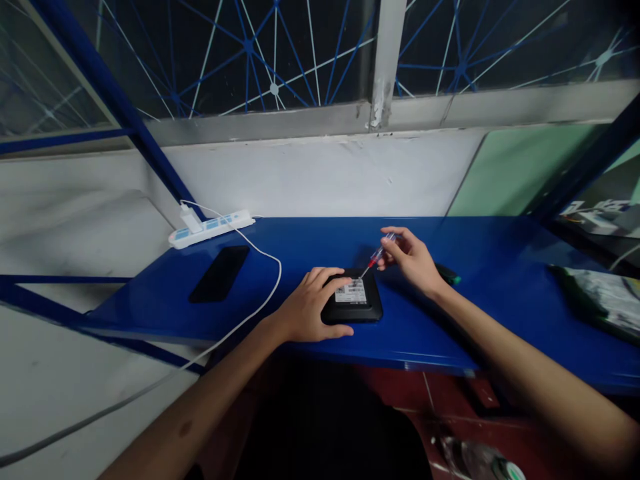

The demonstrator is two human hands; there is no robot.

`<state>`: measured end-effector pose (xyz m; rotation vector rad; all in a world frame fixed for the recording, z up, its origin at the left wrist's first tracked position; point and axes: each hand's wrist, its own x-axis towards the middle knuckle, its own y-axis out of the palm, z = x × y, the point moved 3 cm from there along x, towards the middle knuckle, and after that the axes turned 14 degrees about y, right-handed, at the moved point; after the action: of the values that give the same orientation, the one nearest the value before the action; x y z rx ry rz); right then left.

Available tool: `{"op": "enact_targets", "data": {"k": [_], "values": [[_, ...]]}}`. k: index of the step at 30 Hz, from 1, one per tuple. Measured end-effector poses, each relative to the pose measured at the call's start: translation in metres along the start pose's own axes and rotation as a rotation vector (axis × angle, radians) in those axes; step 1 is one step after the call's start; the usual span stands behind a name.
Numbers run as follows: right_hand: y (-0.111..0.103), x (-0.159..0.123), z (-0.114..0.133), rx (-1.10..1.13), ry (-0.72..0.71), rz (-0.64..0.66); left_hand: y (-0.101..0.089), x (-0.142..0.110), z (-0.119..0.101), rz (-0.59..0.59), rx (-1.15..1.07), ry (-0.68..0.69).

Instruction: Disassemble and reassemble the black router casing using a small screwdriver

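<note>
A flat black plastic box [376,308] with a white printed label [351,293] lies on the blue table. My left hand [313,303] grips its left part, fingers spread over the top and far edge, thumb along the near edge. In my right hand [407,257] is a screwdriver [379,255] with a clear handle and a red collar. It is held tilted, its thin shaft pointing down to the label's upper right area. Whether the tip sits in a screw is too small to tell.
Left on the blue table [310,237] lie a black phone [220,273] and a white power strip [213,228], its white cable [265,300] running towards me. A small green-and-black object [449,274] is behind my right wrist; a plastic packet [600,300] lies far right. A bottle [480,460] is on the floor.
</note>
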<state>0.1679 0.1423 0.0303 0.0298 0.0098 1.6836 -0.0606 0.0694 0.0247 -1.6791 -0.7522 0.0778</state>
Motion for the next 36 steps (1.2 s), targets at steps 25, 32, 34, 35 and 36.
{"op": "enact_targets", "data": {"k": [25,32,34,35,36], "values": [[0.001,0.003,-0.011,-0.068,0.257,0.111,0.002,-0.001,0.002,-0.018,0.031,-0.036],[0.001,0.005,-0.015,-0.117,0.248,0.102,0.003,-0.001,0.002,-0.016,0.054,-0.046],[0.001,0.006,-0.016,-0.130,0.243,0.096,0.003,-0.001,0.002,-0.016,0.056,-0.043],[0.000,0.006,-0.017,-0.137,0.240,0.091,0.002,-0.001,0.001,-0.018,0.056,-0.041],[-0.001,0.006,-0.017,-0.146,0.237,0.085,0.002,-0.001,0.001,-0.018,0.054,-0.041]]}}
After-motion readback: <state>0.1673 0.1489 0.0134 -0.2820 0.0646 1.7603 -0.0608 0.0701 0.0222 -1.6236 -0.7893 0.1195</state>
